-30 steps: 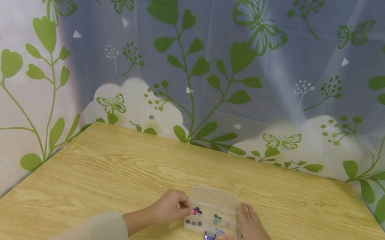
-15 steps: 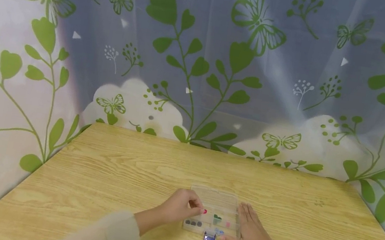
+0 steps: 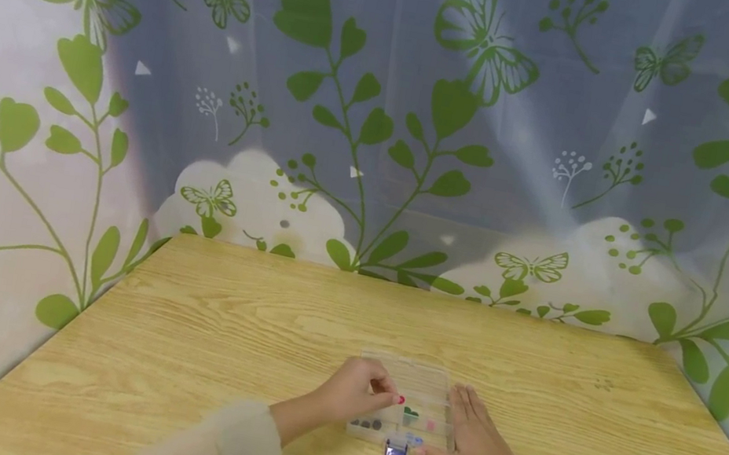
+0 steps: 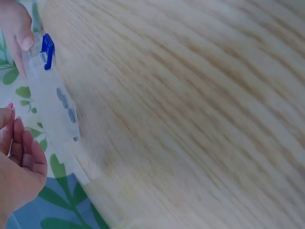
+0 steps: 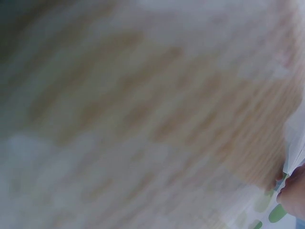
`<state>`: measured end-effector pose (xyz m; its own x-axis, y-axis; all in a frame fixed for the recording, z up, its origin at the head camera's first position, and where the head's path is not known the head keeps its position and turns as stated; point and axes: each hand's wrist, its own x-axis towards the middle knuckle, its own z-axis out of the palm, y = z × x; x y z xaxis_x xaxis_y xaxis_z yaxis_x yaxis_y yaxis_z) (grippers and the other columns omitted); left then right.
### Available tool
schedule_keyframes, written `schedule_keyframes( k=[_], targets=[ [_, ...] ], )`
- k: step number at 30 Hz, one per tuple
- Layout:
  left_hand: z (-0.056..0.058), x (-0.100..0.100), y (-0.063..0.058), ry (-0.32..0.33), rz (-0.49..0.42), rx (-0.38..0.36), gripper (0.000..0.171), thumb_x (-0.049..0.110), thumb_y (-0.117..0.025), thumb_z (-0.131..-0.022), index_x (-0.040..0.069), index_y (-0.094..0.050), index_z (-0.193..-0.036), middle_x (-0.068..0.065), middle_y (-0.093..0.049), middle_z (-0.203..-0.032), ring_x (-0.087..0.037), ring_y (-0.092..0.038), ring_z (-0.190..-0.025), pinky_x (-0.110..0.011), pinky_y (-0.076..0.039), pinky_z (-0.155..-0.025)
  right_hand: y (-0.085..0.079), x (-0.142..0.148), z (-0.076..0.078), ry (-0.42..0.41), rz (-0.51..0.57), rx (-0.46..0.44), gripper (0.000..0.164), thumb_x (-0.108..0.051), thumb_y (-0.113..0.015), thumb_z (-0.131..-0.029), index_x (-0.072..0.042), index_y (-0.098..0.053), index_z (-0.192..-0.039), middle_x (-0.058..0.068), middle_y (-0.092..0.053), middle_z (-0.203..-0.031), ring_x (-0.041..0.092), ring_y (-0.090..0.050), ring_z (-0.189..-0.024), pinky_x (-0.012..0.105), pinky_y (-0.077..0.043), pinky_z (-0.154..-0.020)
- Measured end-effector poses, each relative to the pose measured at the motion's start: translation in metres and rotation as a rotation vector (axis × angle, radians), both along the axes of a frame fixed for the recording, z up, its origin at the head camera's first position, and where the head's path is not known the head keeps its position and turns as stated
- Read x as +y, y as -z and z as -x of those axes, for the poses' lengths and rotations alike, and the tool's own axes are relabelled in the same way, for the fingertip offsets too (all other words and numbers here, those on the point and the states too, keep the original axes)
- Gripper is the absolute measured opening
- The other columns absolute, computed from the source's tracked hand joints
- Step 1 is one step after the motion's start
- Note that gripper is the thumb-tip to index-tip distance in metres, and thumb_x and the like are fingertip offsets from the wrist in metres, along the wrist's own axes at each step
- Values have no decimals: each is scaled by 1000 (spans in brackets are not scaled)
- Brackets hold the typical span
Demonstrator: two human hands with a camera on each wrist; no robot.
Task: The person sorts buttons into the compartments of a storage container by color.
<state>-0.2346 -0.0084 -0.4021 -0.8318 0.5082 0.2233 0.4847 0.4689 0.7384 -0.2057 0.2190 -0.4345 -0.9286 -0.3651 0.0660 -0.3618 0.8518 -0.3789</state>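
My left hand (image 3: 353,390) pinches a small pink-red piece (image 3: 401,400) between thumb and fingertips, held above a clear plastic compartment box (image 3: 366,434). The box's lid stands raised at the back, and a blue latch (image 3: 395,453) hangs at its front. Along the right side of the box lies my right hand (image 3: 483,449), fingers straight, thumb touching the front corner. Inside are dark round pieces (image 3: 366,423), green pieces (image 3: 410,413), a pink piece (image 3: 430,425) and blue pieces (image 3: 414,441). My left hand hides the back left compartment.
The box stands on a wood-grain table (image 3: 238,303). Behind and beside the table hangs a curtain (image 3: 384,103) printed with leaves and butterflies. A small dark mark (image 3: 603,385) shows on the table at the right.
My left hand has moved right across the box, carrying the pink-red piece from the back left compartment towards the middle divider. The right hand and box have stayed put.
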Motion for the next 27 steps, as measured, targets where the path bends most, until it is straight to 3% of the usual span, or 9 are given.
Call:
schedule_keyframes(
  k=[12,22,27],
  targets=[
    [0,16,0,14,33,27,7,8,-67,-83,5,-69,-78,-3,-65,-77,1,-49,-70,-12,-43,-68,2,0,1,6,-9,-7,110,-68,-55,-77,15,-20,-140,35,-19,-146,49,-14,-137,59,-18,-110],
    [2,30,3,14,46,-4,7,11,-68,-83,7,-70,-78,1,-66,-75,2,-51,-70,-12,-44,-70,2,0,0,-1,9,-24,108,-66,-56,-78,14,-19,-140,34,-18,-147,49,-12,-137,60,-17,-109],
    [1,35,3,5,68,25,8,11,-67,-83,8,-70,-76,2,-66,-75,2,-51,-70,-12,-44,-70,3,0,1,0,9,-25,108,-67,-56,-78,14,-19,-140,34,-18,-147,49,-12,-137,60,-18,-109]
  ],
)
